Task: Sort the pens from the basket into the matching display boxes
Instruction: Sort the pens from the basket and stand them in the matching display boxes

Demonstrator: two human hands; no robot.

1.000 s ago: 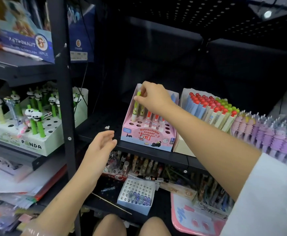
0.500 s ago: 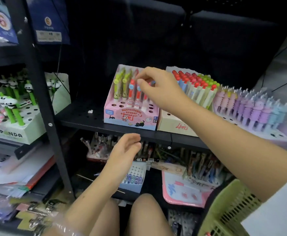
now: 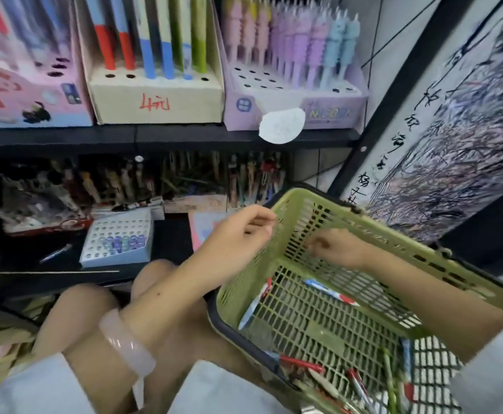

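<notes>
A green plastic lattice basket (image 3: 327, 321) with a dark rim leans against the person's knee, loose pens (image 3: 330, 291) scattered inside. The right hand (image 3: 335, 248) reaches in, fingers curled, blurred, grasp unclear. The left hand (image 3: 238, 234) rests at the rim, fingers loosely curled, empty. Cardboard display boxes (image 3: 157, 97) stand on the shelf (image 3: 160, 135) above.

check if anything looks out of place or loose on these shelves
A white oval label on the lilac display box hangs past the shelf edge, as if peeling off. On the lower shelf, one loose pen lies beside the white hole tray rather than in a box. Motion blur hides finer detail.
</notes>
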